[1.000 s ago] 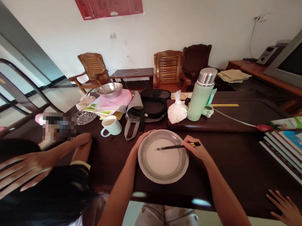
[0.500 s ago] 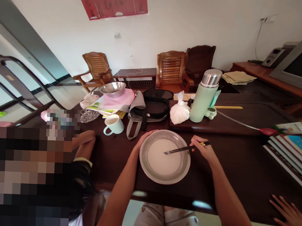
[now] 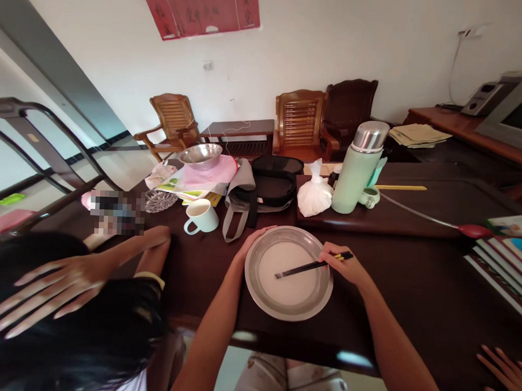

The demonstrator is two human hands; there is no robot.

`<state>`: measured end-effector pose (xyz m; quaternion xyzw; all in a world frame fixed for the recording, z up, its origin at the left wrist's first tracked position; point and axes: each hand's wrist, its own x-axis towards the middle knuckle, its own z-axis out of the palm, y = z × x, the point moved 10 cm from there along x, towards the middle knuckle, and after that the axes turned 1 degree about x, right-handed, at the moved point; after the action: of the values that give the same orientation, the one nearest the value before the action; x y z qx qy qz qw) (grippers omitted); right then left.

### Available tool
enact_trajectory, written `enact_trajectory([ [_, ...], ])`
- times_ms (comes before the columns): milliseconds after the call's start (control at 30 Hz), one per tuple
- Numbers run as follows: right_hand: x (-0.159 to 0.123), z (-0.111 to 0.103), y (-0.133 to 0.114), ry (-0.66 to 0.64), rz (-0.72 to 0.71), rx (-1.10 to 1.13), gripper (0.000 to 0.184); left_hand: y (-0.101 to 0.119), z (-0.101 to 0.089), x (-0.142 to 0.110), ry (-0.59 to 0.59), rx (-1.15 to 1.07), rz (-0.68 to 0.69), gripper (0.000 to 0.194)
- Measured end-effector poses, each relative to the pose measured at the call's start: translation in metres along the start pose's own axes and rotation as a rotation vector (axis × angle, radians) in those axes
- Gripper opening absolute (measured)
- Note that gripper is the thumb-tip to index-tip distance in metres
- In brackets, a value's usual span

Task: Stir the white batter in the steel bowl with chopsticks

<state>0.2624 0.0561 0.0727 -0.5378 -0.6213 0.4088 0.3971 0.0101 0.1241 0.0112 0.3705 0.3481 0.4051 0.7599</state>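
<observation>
A round metal basin of milky white liquid rests on the dark table in front of me. My left hand holds the basin at its upper left rim, its fingers partly hidden behind the edge. A pair of black chopsticks with gold bands is pinched in my right hand over the right rim. Their tips are in the liquid, left of its middle. Just beyond the basin sit a tied plastic bag of white powder and a pale green thermos.
A white mug, a grey and black bag and a steel bowl stand at back left. Books lie at right. A person leans at left, hand on dark hair; another person's hand rests at lower right.
My right hand has carried the chopsticks left, their tips moving left and slightly nearer me through the liquid. My left hand stays on the rim. The view has shifted slightly.
</observation>
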Motion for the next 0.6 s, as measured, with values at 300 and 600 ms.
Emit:
enact_trajectory([
  [300,0.002,-0.002,0.0,0.023,-0.025,-0.006,0.015,0.0,-0.001,0.001,-0.017,0.017,0.014,0.039],
  [600,0.003,-0.004,0.0,0.009,0.0,-0.004,0.019,-0.002,-0.001,0.002,-0.031,0.002,0.006,0.038],
])
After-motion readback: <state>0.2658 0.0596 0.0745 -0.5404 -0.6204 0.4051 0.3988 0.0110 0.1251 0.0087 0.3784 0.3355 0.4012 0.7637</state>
